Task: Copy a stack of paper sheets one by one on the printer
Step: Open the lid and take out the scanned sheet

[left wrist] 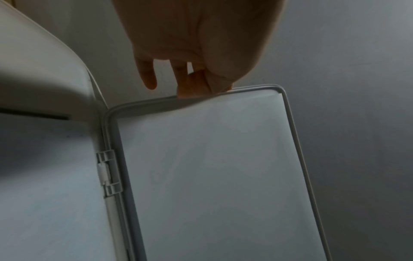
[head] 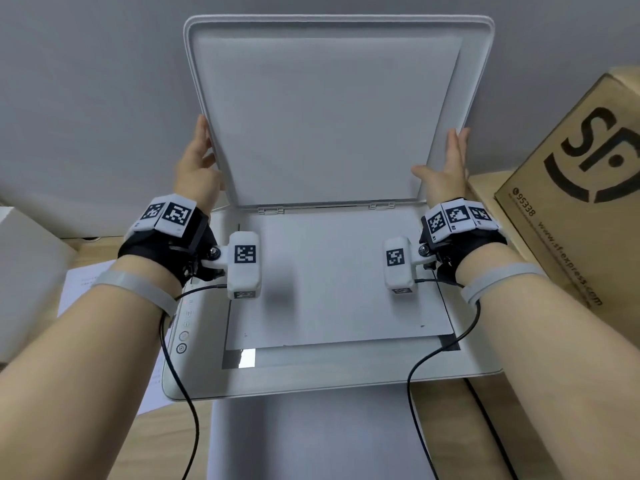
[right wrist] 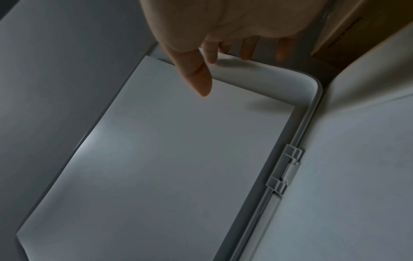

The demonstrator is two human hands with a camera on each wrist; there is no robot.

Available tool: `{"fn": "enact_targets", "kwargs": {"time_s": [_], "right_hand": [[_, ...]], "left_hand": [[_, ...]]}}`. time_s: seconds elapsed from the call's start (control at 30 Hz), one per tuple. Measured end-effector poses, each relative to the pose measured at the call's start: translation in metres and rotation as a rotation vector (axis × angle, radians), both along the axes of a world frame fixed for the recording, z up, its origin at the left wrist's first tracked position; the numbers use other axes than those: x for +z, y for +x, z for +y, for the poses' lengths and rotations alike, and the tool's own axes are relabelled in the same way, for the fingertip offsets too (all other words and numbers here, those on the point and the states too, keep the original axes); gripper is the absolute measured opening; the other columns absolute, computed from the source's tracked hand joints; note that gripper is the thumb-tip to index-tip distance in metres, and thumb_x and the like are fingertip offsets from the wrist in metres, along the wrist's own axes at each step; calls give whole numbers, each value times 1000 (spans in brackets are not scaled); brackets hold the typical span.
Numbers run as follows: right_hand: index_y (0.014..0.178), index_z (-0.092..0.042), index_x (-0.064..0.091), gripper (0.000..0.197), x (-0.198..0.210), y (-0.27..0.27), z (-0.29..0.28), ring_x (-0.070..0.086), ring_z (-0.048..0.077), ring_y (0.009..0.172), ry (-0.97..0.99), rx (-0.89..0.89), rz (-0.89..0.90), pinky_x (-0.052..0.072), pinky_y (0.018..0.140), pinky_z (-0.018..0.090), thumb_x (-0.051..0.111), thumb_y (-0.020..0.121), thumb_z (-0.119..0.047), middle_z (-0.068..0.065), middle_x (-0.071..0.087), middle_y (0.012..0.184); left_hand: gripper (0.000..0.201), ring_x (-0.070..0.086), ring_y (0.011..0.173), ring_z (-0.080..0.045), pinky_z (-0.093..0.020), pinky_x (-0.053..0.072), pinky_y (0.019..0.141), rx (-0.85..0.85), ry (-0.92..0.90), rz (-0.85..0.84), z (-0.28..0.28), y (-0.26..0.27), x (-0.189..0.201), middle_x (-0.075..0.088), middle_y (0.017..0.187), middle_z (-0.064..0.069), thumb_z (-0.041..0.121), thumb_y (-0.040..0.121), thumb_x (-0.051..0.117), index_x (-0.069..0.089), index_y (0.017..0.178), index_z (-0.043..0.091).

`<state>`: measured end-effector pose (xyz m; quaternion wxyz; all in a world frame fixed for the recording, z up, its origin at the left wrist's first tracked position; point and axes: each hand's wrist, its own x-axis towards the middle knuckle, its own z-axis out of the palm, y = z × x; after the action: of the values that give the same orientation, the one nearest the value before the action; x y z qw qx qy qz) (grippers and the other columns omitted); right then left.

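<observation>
The white printer (head: 311, 384) has its scanner lid (head: 329, 109) raised almost upright. One white sheet (head: 339, 289) lies flat on the scanner glass, and a bare strip of glass (head: 346, 356) shows along its near edge. My left hand (head: 204, 147) grips the lid's left edge, thumb in front and fingers behind; the left wrist view shows this hand (left wrist: 196, 83) pinching the lid's rim (left wrist: 223, 90). My right hand (head: 446, 161) is at the lid's right edge with straight fingers and the thumb spread. In the right wrist view its thumb (right wrist: 201, 81) hovers over the lid's white backing (right wrist: 167, 159).
More printed sheets (head: 79, 282) lie on the wooden table left of the printer, under my left forearm. A large cardboard box (head: 571, 202) stands close on the right. A white box (head: 27, 289) sits at the far left. The printer's buttons (head: 182, 341) run along its left side.
</observation>
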<state>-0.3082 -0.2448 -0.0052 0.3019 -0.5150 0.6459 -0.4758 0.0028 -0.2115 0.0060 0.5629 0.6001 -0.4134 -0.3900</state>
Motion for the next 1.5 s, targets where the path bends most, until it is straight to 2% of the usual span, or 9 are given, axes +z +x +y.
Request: {"fn": "enact_targets", "kwargs": {"time_s": [0.2,0.33,0.5,0.63,0.7,1.0,1.17,1.27,1.5], "right_hand": [[149,-15,19,74,12,-4,20,9,14,145,25,-4,-62,13,115,25,56,87,1,1,-1,159],[144,-15,34,66,14,-14,51,28,21,138,116,-47,-26,26,113,30,62,85,-5,8,20,152],[136,-14,43,60,-5,-24,94,40,26,130,409,-8,156,33,104,33,70,83,-20,9,34,146],[139,-13,40,67,-14,-25,121,31,29,135,598,86,375,29,108,37,69,83,-35,12,28,147],[142,-18,37,76,-17,-24,130,24,31,137,658,131,474,25,112,42,71,79,-43,11,22,147],[138,-17,46,73,-23,-14,146,12,28,140,634,153,579,21,113,44,78,75,-33,9,20,145],[116,-17,63,53,-25,-11,146,41,26,127,584,140,580,38,105,40,83,68,-30,8,43,135],[113,-13,63,51,-20,-8,145,57,25,109,585,175,481,46,96,35,82,69,-29,7,57,124],[133,-14,46,55,-2,-5,142,47,19,118,397,12,92,36,90,24,69,84,-24,4,48,130]], "left_hand": [[83,32,137,-20,-9,45,62,18,61,-72,16,-7,7,27,155,3,-20,81,39,20,151,21],[70,38,135,-22,-26,37,99,33,189,-103,47,-11,-5,35,150,-8,-13,86,49,29,148,11],[64,23,143,-22,-36,17,117,-204,312,-434,104,-12,-34,26,155,-6,7,85,67,40,143,13],[73,-11,147,-26,-55,0,113,-405,569,-968,126,-11,-45,-3,161,2,43,85,66,30,147,29],[75,-17,145,-27,-65,1,109,-454,620,-1070,131,-10,-53,-8,160,5,55,81,65,29,145,37],[73,-22,144,-28,-67,-1,109,-502,670,-1227,135,-17,-52,-14,159,4,56,86,56,18,147,40],[73,-22,144,-28,-67,-2,109,-510,684,-1205,136,-18,-49,-15,159,4,56,87,55,16,148,41],[73,-22,144,-28,-67,-3,109,-512,686,-1201,137,-18,-49,-15,159,4,55,88,55,16,148,42],[74,-22,143,-30,-68,-1,109,-535,699,-1219,137,-19,-44,-15,159,2,55,88,54,14,148,41]]}}
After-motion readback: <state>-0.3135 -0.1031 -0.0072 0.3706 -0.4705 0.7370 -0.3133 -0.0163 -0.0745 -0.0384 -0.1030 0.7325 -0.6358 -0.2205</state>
